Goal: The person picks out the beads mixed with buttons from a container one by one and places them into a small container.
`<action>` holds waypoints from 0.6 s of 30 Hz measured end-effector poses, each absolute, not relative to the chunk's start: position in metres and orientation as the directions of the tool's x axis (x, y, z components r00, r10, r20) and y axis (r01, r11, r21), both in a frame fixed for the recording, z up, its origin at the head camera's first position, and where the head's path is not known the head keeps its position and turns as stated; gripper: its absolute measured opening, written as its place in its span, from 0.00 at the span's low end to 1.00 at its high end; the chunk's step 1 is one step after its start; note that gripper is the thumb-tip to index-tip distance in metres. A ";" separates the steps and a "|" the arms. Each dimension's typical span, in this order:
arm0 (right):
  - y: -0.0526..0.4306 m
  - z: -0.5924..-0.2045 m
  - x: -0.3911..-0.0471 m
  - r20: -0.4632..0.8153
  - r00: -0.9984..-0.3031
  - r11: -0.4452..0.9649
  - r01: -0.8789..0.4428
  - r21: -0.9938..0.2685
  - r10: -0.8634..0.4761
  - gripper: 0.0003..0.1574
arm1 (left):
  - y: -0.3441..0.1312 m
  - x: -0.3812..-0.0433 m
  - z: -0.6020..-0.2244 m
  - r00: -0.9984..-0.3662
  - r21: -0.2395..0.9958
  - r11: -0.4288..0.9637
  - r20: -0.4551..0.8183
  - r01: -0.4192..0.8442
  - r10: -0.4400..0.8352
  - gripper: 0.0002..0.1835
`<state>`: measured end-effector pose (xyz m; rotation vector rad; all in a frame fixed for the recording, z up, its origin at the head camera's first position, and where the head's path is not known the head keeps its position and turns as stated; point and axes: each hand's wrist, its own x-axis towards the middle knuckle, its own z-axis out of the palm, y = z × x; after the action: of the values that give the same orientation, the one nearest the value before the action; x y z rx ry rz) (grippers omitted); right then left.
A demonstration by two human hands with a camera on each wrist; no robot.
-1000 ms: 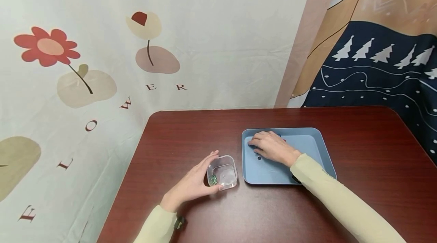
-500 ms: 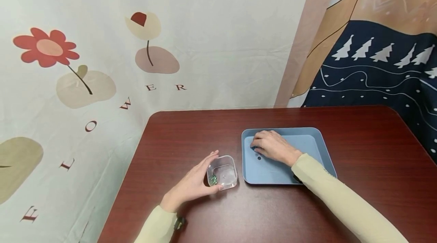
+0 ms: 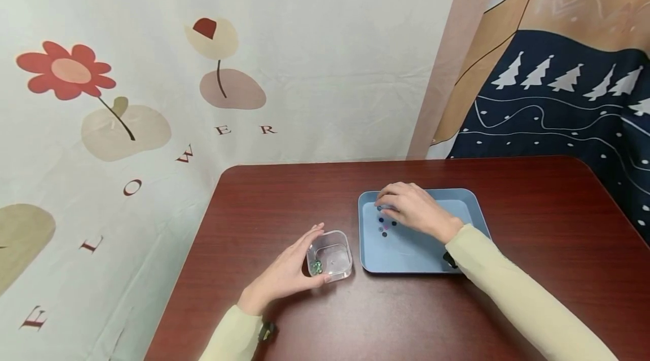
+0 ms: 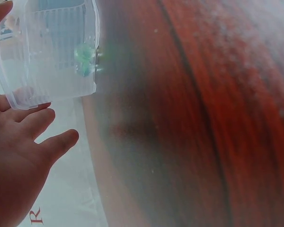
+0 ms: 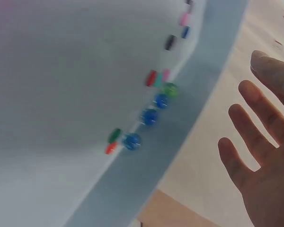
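My left hand (image 3: 286, 276) grips a clear square plastic box (image 3: 351, 256) on the table, thumb on the near side and fingers on the far side. Green glass marbles (image 4: 85, 59) sit in a corner of it. Over the left part of a blue tray (image 3: 421, 259) is my right hand (image 3: 416, 211), fingers loosely bent and spread, with nothing seen between them. Small dark discs (image 3: 384, 234) lie below its fingertips. The right wrist view shows blue marbles (image 5: 150, 117), a light green marble (image 5: 171, 89) and several colored discs (image 5: 151, 78) along the tray's side.
The reddish-brown wooden table (image 3: 284, 192) carries the box and, just right of it, the tray with its raised rim. Behind the table hangs a pale printed cloth (image 3: 330, 67), with a dark blue tree-patterned part (image 3: 558, 107) at the right.
My right hand has lifted and shifted slightly right and back, baring several small discs on the tray that its fingers covered. My left hand and the box stay in place.
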<state>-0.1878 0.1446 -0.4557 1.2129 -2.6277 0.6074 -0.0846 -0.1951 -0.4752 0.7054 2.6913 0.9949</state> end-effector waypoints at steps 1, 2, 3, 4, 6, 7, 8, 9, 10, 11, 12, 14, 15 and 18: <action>0.145 -0.453 -0.187 0.342 -0.649 0.582 -0.760 -0.287 -0.679 0.14 | -0.195 -0.085 -0.475 -0.869 0.651 0.663 -0.009 0.369 0.494 0.54; 0.146 -0.451 -0.187 0.353 -0.649 0.581 -0.761 -0.289 -0.674 0.14 | -0.195 -0.085 -0.475 -0.869 0.650 0.664 -0.009 0.371 0.494 0.54; 0.146 -0.448 -0.187 0.361 -0.650 0.580 -0.760 -0.292 -0.669 0.14 | -0.195 -0.085 -0.475 -0.869 0.648 0.664 -0.008 0.372 0.495 0.54; 0.146 -0.446 -0.186 0.368 -0.651 0.582 -0.759 -0.293 -0.664 0.14 | -0.195 -0.085 -0.476 -0.869 0.647 0.664 -0.007 0.374 0.495 0.54; 0.147 -0.441 -0.184 0.377 -0.657 0.584 -0.754 -0.301 -0.653 0.15 | -0.195 -0.086 -0.476 -0.868 0.644 0.665 -0.006 0.377 0.497 0.54; 0.148 -0.439 -0.182 0.381 -0.659 0.584 -0.751 -0.306 -0.648 0.15 | -0.196 -0.086 -0.476 -0.868 0.644 0.666 -0.006 0.377 0.497 0.54; 0.148 -0.437 -0.181 0.385 -0.660 0.584 -0.750 -0.310 -0.645 0.15 | -0.195 -0.086 -0.476 -0.868 0.644 0.666 -0.007 0.376 0.497 0.54; 0.149 -0.435 -0.179 0.390 -0.661 0.583 -0.750 -0.313 -0.641 0.15 | -0.195 -0.086 -0.477 -0.867 0.644 0.666 -0.007 0.376 0.497 0.54; 0.149 -0.433 -0.177 0.396 -0.661 0.581 -0.750 -0.315 -0.638 0.15 | -0.195 -0.087 -0.477 -0.868 0.644 0.666 -0.007 0.376 0.497 0.54; 0.149 -0.432 -0.175 0.403 -0.660 0.578 -0.751 -0.318 -0.634 0.16 | -0.195 -0.087 -0.477 -0.868 0.644 0.667 -0.008 0.375 0.496 0.53; 0.150 -0.431 -0.172 0.412 -0.656 0.574 -0.754 -0.320 -0.633 0.16 | -0.195 -0.087 -0.477 -0.868 0.644 0.666 -0.007 0.375 0.496 0.53; 0.149 -0.429 -0.167 0.425 -0.651 0.565 -0.758 -0.325 -0.629 0.17 | -0.196 -0.087 -0.477 -0.868 0.643 0.667 -0.007 0.377 0.497 0.53; 0.149 -0.429 -0.164 0.432 -0.649 0.560 -0.760 -0.331 -0.626 0.18 | -0.196 -0.087 -0.477 -0.868 0.642 0.667 -0.006 0.378 0.497 0.53; 0.146 -0.428 -0.154 0.446 -0.646 0.549 -0.763 -0.342 -0.619 0.20 | -0.196 -0.087 -0.477 -0.867 0.641 0.667 -0.004 0.380 0.498 0.53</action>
<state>-0.1545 0.1458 -0.4280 1.1497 -2.5144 0.7518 -0.0873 -0.1959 -0.4773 0.7182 2.7015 0.9785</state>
